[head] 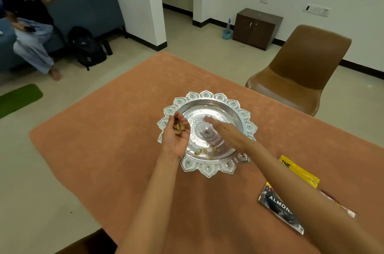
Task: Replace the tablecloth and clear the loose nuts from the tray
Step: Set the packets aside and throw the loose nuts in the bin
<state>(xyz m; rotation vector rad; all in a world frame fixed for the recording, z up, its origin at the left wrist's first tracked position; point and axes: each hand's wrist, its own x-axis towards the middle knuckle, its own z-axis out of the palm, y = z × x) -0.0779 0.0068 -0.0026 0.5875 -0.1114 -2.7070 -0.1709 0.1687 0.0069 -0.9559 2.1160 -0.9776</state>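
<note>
1. Clearing step: left hand (176, 132) is cupped palm-up over the left rim of the tray (207, 170), cradling gathered nuts (178, 127); count in palm unclear.
2. Right hand (226, 131) flat, fingers straight, blurred above tray centre, holding nothing.
3. One silver tray mid-bench on the orange tablecloth (104, 129); roughly four loose nuts (200, 151) on its near side.
4. Nuts likely light, hard, prone to skate on slick metal; pinch singly or sweep into the palm.

Black-and-white foil packet marked "ALMON" (278, 208) lies near right edge of table (62, 150); yellow packet (303, 170) just beyond it. Brown moulded chair (301, 71) stands at far right corner. Dark wooden cabinet (256, 28) against wall.
</note>
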